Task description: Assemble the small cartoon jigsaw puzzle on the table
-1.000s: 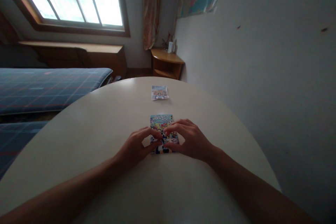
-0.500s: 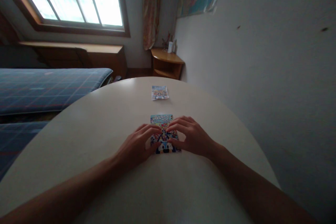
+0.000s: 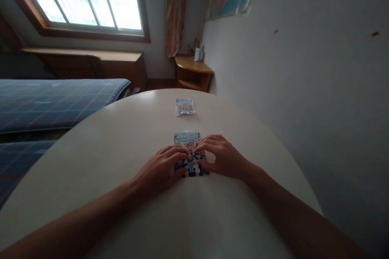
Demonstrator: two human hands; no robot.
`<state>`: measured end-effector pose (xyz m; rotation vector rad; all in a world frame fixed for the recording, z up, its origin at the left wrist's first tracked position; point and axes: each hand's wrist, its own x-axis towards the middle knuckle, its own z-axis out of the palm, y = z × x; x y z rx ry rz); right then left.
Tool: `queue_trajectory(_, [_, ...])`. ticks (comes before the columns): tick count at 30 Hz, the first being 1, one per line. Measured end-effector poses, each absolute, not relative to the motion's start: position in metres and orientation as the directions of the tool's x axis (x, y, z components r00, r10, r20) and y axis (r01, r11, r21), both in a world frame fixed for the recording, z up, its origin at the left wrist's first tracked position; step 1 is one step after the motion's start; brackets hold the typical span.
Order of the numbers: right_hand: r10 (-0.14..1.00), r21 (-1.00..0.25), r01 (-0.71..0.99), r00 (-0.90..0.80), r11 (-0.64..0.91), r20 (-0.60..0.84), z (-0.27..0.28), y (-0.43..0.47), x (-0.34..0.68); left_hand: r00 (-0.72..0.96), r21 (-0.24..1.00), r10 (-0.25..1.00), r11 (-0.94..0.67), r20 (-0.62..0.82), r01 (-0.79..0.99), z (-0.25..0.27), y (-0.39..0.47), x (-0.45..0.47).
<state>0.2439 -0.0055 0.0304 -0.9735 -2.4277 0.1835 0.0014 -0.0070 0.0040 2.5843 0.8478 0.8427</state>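
A flat, rectangular cartoon picture (image 3: 186, 139) with a light blue top and a blue dog-like face at its lower edge lies on the round white table (image 3: 133, 129). My left hand (image 3: 162, 166) rests over its left side, fingers stretched across the middle and thumb low. From the right, my right hand (image 3: 223, 156) reaches onto it with bent fingers, thumb apart from them. The fingertips of both hands meet the picture near its centre and hide part of it. Neither hand has anything lifted. Whether the picture is in pieces I cannot tell.
A small creased paper (image 3: 184, 107) with a similar, paler print lies farther back on the table. A blue plaid mattress (image 3: 60, 101) is at the left. White wall (image 3: 304, 77) runs close along the right. A wooden corner shelf (image 3: 194, 64) stands behind the table.
My left hand has shifted slightly to the right over the picture, its fingers lying lower. The right fingertips and thumb have drawn slightly rightward. The creased paper has stayed put.
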Motion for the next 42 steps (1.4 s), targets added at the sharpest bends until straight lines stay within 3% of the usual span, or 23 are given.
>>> queue_trajectory(9, [0.640, -0.413, 0.491, -0.630, 0.767, 0.440, 0.028, -0.012, 0.231, 0.489, 0.602, 0.762, -0.641, 0.426, 0.476, 0.001, -0.009, 0.004])
queue_trajectory(17, [0.686, -0.489, 0.488, -0.589, 0.723, 0.427, 0.028, -0.017, 0.227, 0.462, 0.711, 0.808, -0.563, 0.366, 0.422, 0.005, -0.012, 0.006])
queue_trajectory(35, [0.825, -0.707, 0.456, -0.451, 0.541, 0.340, 0.031, -0.019, 0.222, 0.474, 0.685, 0.785, -0.598, 0.399, 0.416, -0.003, -0.010, 0.004])
queue_trajectory(42, [0.852, -0.684, 0.520, -0.414, 0.511, 0.322, 0.033, -0.013, 0.231, 0.586, 0.529, 0.708, -0.696, 0.394, 0.485, 0.001, -0.011, 0.004])
